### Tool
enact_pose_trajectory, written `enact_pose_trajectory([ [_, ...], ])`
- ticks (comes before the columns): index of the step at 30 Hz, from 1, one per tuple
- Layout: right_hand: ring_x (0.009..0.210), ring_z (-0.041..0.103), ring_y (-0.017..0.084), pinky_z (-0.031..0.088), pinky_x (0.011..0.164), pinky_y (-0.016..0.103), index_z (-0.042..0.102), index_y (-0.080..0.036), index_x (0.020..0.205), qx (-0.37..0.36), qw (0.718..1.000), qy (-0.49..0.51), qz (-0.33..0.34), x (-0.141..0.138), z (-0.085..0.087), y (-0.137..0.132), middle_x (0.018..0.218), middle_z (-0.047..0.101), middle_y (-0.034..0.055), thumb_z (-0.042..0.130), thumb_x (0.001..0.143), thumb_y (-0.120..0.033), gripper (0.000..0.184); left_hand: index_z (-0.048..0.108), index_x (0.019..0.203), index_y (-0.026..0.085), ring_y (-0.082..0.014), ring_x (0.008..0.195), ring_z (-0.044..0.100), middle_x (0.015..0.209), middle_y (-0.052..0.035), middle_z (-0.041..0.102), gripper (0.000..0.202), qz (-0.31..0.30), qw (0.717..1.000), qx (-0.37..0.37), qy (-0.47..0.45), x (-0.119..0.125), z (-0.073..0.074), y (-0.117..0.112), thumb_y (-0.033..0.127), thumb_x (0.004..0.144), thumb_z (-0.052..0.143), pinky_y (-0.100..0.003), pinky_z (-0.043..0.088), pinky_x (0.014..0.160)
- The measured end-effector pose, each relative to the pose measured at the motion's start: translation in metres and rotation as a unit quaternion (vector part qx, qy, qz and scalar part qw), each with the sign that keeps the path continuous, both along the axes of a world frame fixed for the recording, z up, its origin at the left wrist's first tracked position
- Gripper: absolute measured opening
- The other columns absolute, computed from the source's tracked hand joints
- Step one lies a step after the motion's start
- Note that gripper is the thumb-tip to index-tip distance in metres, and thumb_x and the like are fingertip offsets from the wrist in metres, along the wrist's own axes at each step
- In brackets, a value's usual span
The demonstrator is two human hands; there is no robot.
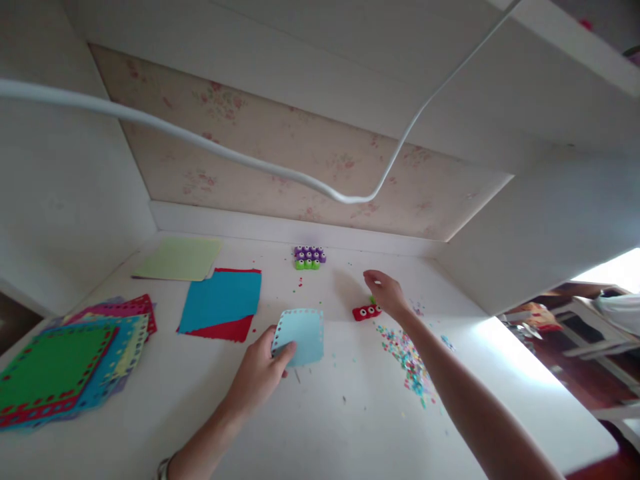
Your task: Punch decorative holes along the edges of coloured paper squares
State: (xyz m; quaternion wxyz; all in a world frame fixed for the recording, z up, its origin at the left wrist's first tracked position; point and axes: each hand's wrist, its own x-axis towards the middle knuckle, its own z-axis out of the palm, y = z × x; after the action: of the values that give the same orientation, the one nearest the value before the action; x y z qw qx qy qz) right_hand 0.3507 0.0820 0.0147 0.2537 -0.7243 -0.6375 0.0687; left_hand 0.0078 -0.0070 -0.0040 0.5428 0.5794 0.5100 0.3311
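Near the middle of the table, my left hand (267, 360) grips a light blue paper card (303, 337) with small holes punched along its edges. The thumb lies on top and the fingers are underneath. Off to the right, my right hand (385, 290) has its fingers curled together; whatever they hold, if anything, cannot be made out. Just below it sits a row of small red eyed pieces (364, 312), with a bit of a green piece (373, 300) partly hidden behind. Farther back, purple eyed pieces (310, 253) stand in rows behind green eyed pieces (307, 265).
Punched coloured cards (60, 367) are stacked at the left. Blue sheets (223, 300) over red and pale green sheets (177, 259) lie behind. Colourful paper confetti (410, 360) is scattered at right. A white cable (240, 157) hangs across the view, below a shelf.
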Motion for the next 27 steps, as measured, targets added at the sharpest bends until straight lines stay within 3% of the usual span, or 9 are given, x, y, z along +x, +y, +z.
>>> enact_pose_trajectory([
  [6, 0.128, 0.051, 0.021, 0.037, 0.11, 0.034, 0.056, -0.017, 0.134, -0.014, 0.992, -0.048, 0.114, -0.075, -0.012, 0.049, 0.14, 0.056, 0.0102, 0.047, 0.089, -0.016, 0.045, 0.057, 0.1, 0.018, -0.0194, 0.076, 0.063, 0.09, -0.0041, 0.065, 0.03, 0.006, 1.0, 0.01, -0.009, -0.001, -0.001, 0.001, 0.045, 0.086, 0.056, -0.027, 0.057, 0.055],
  [11, 0.133, 0.046, 0.025, 0.033, 0.111, 0.034, 0.046, -0.008, 0.142, -0.037, 0.985, -0.077, 0.147, -0.111, -0.019, 0.075, 0.145, 0.05, 0.0166, 0.043, 0.092, -0.011, 0.051, 0.058, 0.101, 0.018, -0.0186, 0.074, 0.062, 0.087, -0.0034, 0.064, 0.03, 0.007, 0.999, -0.016, -0.04, 0.001, -0.003, 0.0, 0.042, 0.083, 0.059, -0.026, 0.056, 0.052],
  [18, 0.117, 0.056, 0.027, 0.038, 0.101, 0.036, 0.062, -0.014, 0.122, -0.062, 0.988, -0.082, 0.117, -0.113, -0.015, 0.071, 0.125, 0.063, 0.0168, 0.044, 0.096, -0.018, 0.033, 0.061, 0.102, 0.017, -0.0189, 0.074, 0.064, 0.088, -0.0052, 0.068, 0.029, 0.022, 0.997, -0.038, -0.07, 0.002, 0.003, -0.002, 0.037, 0.08, 0.063, -0.026, 0.056, 0.052],
  [22, 0.113, 0.058, 0.026, 0.039, 0.097, 0.034, 0.061, -0.016, 0.118, -0.075, 0.99, -0.058, 0.1, -0.108, -0.015, 0.059, 0.124, 0.062, 0.0162, 0.048, 0.095, -0.026, 0.028, 0.062, 0.101, 0.017, -0.0186, 0.075, 0.066, 0.089, -0.0046, 0.07, 0.027, 0.026, 0.994, -0.058, -0.092, 0.002, 0.006, -0.001, 0.032, 0.078, 0.065, -0.026, 0.058, 0.054],
  [27, 0.097, 0.065, 0.03, 0.044, 0.086, 0.04, 0.059, -0.018, 0.112, -0.089, 0.994, 0.02, 0.068, -0.107, -0.017, 0.041, 0.101, 0.071, 0.0155, 0.05, 0.094, -0.029, 0.023, 0.063, 0.105, 0.017, -0.0205, 0.084, 0.069, 0.1, -0.0069, 0.071, 0.029, 0.045, 0.986, -0.101, -0.127, 0.0, 0.012, 0.001, 0.031, 0.08, 0.065, -0.028, 0.062, 0.059],
])
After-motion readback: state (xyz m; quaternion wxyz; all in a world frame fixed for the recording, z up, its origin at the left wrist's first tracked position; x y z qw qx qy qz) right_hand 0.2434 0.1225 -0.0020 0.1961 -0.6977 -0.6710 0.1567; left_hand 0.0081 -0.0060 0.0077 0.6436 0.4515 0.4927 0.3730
